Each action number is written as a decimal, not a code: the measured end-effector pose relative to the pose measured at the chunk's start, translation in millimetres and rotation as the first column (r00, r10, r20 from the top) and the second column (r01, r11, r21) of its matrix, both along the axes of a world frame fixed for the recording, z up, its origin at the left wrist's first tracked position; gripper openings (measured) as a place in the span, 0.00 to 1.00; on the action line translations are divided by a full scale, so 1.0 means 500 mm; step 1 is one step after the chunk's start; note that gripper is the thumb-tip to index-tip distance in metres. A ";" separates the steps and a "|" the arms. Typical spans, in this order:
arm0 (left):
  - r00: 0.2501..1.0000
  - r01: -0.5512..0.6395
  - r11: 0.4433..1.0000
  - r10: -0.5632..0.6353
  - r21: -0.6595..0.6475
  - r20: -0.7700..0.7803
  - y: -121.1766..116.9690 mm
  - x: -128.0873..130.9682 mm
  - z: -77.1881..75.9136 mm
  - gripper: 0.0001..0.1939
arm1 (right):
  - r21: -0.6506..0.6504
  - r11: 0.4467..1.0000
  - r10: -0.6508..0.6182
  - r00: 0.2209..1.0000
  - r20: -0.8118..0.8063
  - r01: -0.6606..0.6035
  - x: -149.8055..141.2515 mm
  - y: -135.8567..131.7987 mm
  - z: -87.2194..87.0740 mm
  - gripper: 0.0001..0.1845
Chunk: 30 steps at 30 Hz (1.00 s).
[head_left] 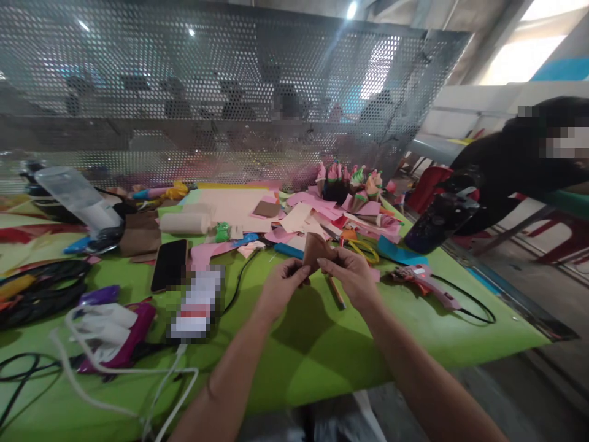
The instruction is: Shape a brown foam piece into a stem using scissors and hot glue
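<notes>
Brown paper (315,250), above the green table (483,341), is pinched by both left hand (284,283) and right hand (350,271) — seemingly part-shaped, not yet finished — while decorated cones (372,184) behind look complete.

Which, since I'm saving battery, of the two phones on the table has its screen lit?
The nearer phone, with a white cable at its lower end: its screen is bright. The farther phone has a black screen.

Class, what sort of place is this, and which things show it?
Probably a craft workshop: coloured paper, what looks like a glue gun and small cone-shaped crafts share a green table.
</notes>
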State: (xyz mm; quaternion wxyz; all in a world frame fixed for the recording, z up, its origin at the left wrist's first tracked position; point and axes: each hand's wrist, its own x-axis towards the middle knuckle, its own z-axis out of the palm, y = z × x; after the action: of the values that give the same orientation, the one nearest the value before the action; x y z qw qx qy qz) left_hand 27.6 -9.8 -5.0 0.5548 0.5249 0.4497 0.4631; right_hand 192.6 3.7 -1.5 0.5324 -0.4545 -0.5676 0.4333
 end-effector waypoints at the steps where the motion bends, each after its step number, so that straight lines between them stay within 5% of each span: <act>1: 1.000 0.002 1.000 -0.002 0.001 0.002 0.000 0.000 0.000 0.20 | -0.001 1.000 0.002 1.000 -0.006 -0.002 0.000 0.000 -0.001 0.18; 8: 0.999 -0.032 0.999 0.032 0.002 -0.001 -0.001 0.003 -0.002 0.21 | -0.066 0.996 0.059 0.996 -0.069 -0.064 -0.008 0.000 0.000 0.18; 19: 0.987 0.096 0.991 -0.083 0.096 -0.134 -0.008 0.008 -0.008 0.11 | -0.156 0.949 0.232 0.942 -0.243 -0.274 -0.015 -0.006 0.007 0.18; 30: 0.973 0.154 0.987 -0.143 0.046 -0.181 -0.007 0.005 -0.014 0.12 | -0.041 0.986 -0.164 0.959 -0.230 0.159 0.010 0.017 0.008 0.16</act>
State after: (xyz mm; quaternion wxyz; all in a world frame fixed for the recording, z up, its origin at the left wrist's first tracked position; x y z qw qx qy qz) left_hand 29.8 -13.2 -11.9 0.5296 0.6125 0.4428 0.3849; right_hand 197.7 12.1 2.5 0.6238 -0.4510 -0.4575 0.4450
